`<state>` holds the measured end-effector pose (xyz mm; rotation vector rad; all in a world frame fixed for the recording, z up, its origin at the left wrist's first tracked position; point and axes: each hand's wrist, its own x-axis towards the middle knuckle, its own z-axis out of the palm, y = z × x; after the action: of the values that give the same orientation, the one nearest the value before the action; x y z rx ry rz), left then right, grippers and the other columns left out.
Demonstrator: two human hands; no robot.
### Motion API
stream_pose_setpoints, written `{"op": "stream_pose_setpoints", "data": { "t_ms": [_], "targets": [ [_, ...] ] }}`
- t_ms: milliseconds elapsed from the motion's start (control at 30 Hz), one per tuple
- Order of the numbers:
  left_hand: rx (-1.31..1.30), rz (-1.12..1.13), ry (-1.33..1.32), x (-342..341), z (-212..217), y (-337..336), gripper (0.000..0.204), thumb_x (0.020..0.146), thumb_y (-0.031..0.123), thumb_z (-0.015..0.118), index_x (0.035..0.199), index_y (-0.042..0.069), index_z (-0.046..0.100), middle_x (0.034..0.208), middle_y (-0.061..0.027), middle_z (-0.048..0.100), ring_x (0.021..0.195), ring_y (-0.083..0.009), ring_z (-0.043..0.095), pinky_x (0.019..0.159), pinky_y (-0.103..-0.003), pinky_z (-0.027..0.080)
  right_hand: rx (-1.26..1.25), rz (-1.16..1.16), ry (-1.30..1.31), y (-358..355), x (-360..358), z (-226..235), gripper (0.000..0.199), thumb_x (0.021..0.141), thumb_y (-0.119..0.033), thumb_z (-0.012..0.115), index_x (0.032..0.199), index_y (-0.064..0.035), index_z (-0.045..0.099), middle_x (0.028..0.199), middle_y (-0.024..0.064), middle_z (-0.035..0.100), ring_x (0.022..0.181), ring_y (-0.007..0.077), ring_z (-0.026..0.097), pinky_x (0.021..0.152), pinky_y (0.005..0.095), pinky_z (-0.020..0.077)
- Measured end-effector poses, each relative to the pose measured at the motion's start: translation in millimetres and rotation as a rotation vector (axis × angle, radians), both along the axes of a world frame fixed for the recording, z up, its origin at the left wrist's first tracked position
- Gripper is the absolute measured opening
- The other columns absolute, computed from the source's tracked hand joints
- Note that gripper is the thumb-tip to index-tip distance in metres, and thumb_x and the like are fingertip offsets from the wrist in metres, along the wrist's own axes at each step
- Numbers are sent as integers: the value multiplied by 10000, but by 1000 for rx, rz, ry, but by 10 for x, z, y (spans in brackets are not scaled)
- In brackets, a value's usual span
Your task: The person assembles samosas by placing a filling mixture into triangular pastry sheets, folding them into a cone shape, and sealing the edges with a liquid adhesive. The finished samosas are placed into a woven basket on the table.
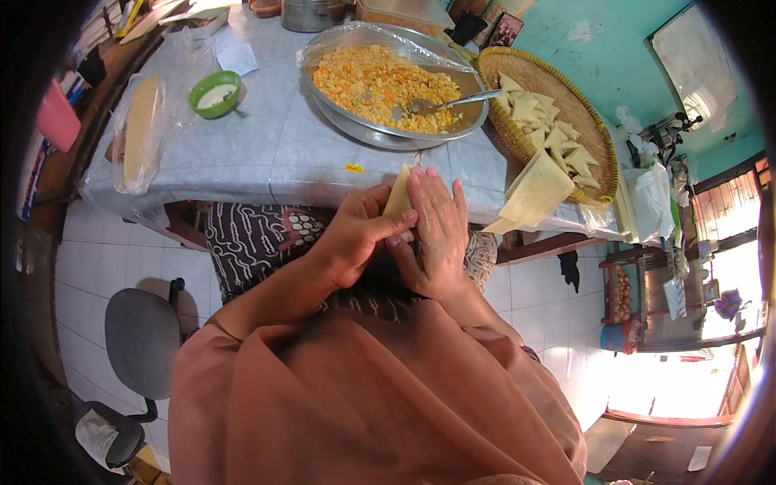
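A pale pastry strip (398, 194) stands upright between my hands, just below the table (275, 145) edge. My left hand (356, 234) pinches its lower end with thumb and fingers; my right hand (439, 230), fingers straight and together, presses flat against its side. At 12 o'clock from the strip sits a metal bowl (388, 133) of orange-yellow filling (376, 81) with a spoon (444, 103) in it. At 2 o'clock, a woven tray (501, 133) holds folded triangles (550, 129), with more wrappers (533, 194) draped over its near rim. At 10 o'clock rests a small green bowl (215, 93).
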<state>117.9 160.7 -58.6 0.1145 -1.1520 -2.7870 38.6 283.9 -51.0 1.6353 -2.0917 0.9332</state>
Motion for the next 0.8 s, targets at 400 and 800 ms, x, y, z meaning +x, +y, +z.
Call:
{"op": "stream_pose_setpoints", "data": {
  "t_ms": [400, 800],
  "targets": [
    [5, 122, -17, 16, 339, -210, 343, 834, 128, 613, 1121, -31, 510, 1036, -123, 601, 904, -181, 622, 824, -273, 529, 67, 299, -380, 326, -196, -61, 483, 736, -91, 600, 1192, 8, 474, 1121, 171, 547, 1000, 291, 539, 899, 332, 385],
    [-22, 27, -52, 91, 356, 24, 371, 840, 81, 595, 1181, -17, 485, 1072, -102, 588, 959, -174, 598, 793, -292, 546, -680, 349, -1696, 50, 22, 78, 647, 870, -401, 481, 1310, 48, 328, 1340, 169, 393, 1223, 299, 393, 997, 399, 326]
  ]
}}
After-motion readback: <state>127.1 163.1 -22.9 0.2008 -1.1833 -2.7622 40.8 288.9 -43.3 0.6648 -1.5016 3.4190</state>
